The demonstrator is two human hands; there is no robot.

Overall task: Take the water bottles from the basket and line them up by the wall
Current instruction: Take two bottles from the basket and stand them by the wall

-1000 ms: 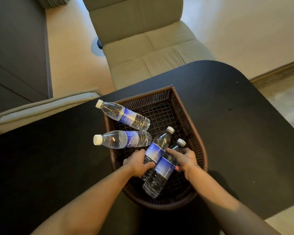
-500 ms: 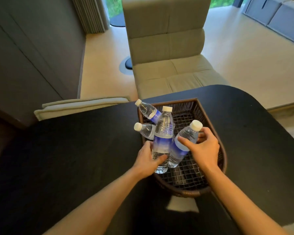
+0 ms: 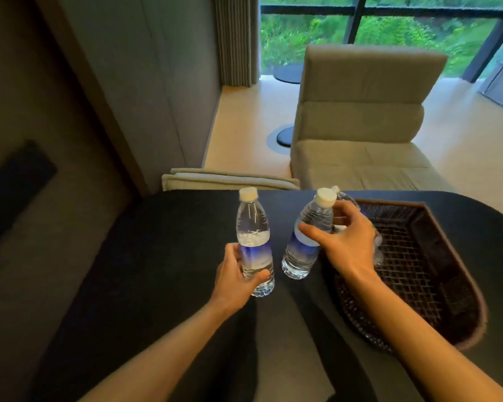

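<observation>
Bottles are mid-transfer: left hand (image 3: 238, 274) wraps one water bottle (image 3: 254, 242) upright, right hand (image 3: 346, 242) clasps another (image 3: 308, 236), tilted, both left of the wicker basket (image 3: 424, 274) over the tabletop (image 3: 157, 256). Next, carry them toward the wall (image 3: 70, 126) and stand them.

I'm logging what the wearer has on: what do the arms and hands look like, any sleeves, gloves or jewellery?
Both forearms are bare, with no sleeve in view. The left hand and right hand wear no gloves; no watch, ring or bracelet shows.
</observation>
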